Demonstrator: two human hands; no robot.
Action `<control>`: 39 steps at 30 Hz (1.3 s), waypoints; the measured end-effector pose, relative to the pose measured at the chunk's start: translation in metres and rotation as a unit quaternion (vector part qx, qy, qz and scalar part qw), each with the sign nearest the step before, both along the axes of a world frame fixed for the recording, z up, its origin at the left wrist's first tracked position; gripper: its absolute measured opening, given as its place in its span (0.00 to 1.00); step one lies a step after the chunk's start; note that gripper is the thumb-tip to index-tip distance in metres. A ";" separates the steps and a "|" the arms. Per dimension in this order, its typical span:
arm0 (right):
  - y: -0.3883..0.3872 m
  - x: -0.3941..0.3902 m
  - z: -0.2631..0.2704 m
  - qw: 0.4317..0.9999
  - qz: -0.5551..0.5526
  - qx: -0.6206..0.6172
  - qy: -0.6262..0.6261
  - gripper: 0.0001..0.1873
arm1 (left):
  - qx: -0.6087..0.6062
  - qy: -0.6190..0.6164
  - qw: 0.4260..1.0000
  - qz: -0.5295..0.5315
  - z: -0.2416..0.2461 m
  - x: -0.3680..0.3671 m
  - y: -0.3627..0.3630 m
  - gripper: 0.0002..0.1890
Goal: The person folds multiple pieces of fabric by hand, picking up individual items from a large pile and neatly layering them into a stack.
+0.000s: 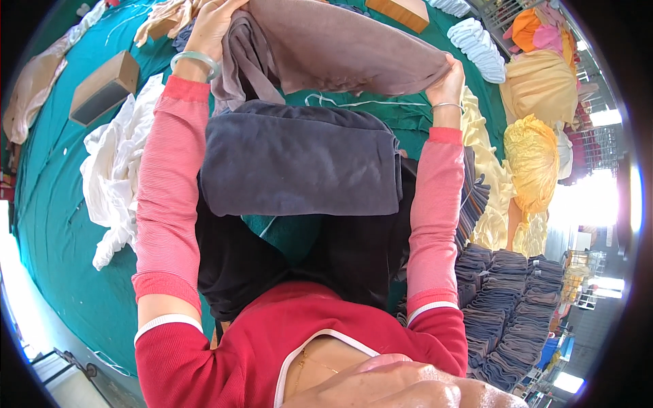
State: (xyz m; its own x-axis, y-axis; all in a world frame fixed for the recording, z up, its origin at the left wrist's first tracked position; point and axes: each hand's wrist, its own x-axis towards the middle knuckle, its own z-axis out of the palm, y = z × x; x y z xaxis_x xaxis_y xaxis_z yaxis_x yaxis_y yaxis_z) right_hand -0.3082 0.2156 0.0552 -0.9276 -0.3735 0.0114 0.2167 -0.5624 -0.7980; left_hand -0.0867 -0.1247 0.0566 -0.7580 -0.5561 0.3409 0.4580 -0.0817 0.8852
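Stretched between my hands is a brownish-mauve cloth [336, 46], held up at the far side of my lap. My left hand [211, 28] grips its upper left part, where folds hang down; the fingertips run out at the picture's top edge. At the cloth's right corner, my right hand [448, 84] pinches the edge between thumb and fingers. A folded dark grey cloth [301, 163] lies across my thighs, below the raised cloth and apart from both hands. Its far edge is partly behind the hanging folds.
Green sheeting [46, 204] covers the floor. To the left lie crumpled white fabric [120, 163] and a wooden block [104, 86]. Stacks of folded dark cloths [510, 311] stand at the right, beyond them yellow bundles [533, 158]. Folded pale cloths [477, 48] sit at upper right.
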 end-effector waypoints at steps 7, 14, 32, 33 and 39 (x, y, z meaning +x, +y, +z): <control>-0.005 0.015 0.007 0.990 -0.011 0.126 0.068 0.07 | 0.038 0.014 0.998 -0.055 0.014 0.005 0.009 0.05; 0.015 -0.012 -0.007 0.998 -0.044 0.033 -0.017 0.10 | 0.035 -0.003 0.997 0.066 0.018 0.002 0.014 0.05; 0.000 0.025 0.001 0.973 -0.157 0.049 0.164 0.09 | -0.304 -0.111 0.938 0.125 0.018 0.008 -0.001 0.07; 0.006 0.023 0.001 0.971 -0.162 0.051 0.166 0.09 | -0.256 -0.051 0.956 0.131 0.019 0.004 0.006 0.08; 0.048 0.024 0.024 0.987 0.014 -0.124 0.101 0.10 | -0.213 -0.009 0.971 0.108 0.070 0.047 0.043 0.10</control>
State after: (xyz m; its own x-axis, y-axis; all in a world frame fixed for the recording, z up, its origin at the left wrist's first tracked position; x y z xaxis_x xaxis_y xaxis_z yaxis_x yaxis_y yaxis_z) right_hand -0.2844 0.2634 0.0791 -0.8860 -0.3616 0.2903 0.0849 -0.7420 -0.6650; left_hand -0.0400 -0.0814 0.1271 -0.6478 -0.5140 0.5623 0.4083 0.3889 0.8259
